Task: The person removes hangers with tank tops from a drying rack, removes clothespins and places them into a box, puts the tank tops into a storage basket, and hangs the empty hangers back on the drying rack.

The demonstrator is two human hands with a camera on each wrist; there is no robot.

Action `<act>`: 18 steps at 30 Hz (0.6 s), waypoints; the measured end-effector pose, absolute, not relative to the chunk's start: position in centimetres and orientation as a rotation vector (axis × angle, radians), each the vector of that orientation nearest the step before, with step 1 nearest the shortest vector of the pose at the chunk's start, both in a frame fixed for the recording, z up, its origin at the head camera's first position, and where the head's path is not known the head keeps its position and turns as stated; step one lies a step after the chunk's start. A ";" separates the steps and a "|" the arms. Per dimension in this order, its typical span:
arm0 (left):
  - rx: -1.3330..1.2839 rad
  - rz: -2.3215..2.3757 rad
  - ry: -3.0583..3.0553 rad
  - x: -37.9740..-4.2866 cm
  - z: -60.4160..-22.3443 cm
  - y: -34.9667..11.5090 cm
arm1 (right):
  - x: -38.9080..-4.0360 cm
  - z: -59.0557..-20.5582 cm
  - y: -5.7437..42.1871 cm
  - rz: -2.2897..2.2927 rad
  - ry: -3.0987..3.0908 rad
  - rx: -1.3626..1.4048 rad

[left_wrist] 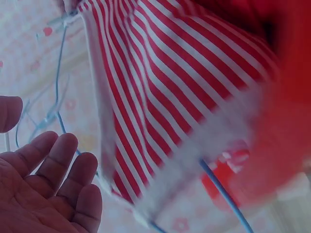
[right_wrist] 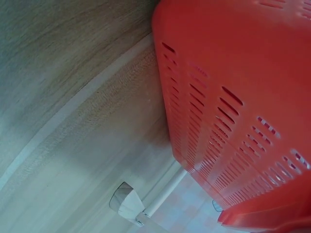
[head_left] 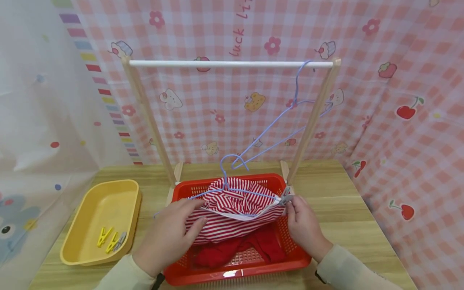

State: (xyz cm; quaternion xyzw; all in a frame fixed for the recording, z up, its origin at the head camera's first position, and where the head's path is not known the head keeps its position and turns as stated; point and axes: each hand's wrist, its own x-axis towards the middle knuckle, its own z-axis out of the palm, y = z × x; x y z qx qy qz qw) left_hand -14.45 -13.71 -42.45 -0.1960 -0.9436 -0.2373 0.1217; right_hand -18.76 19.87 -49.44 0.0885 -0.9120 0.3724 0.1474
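Note:
A red-and-white striped garment (head_left: 221,228) with a white band hangs on a blue wire hanger (head_left: 225,177), over the red basket (head_left: 232,274). At the garment's right end my right hand (head_left: 306,225) pinches a grey clothespin (head_left: 286,198), which sits by the band and the hanger wire. My left hand (head_left: 170,229) is beside the garment's left end, thumb apart from the fingers. In the left wrist view its fingers (left_wrist: 63,170) are loosely extended, holding nothing, and the striped cloth (left_wrist: 160,92) spreads in front of them. The right wrist view shows only the basket's slotted side (right_wrist: 209,97).
A wooden rack with a white rod (head_left: 217,63) stands behind the basket, and a second blue hanger (head_left: 268,129) hangs from its right end. Dark red cloth (head_left: 221,251) lies in the basket. At left, a yellow tray (head_left: 83,205) contains yellow clothespins (head_left: 104,237) and a grey one.

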 end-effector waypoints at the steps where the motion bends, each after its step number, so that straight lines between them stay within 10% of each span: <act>1: -0.593 -0.698 -2.744 -14.5 -42.4 -13.2 | -18.8 -49.5 19.9 1.068 -2.622 0.254; 18: -0.876 -0.710 -2.681 -16.5 -41.9 -6.5 | -18.8 -49.9 19.9 1.048 -2.538 0.297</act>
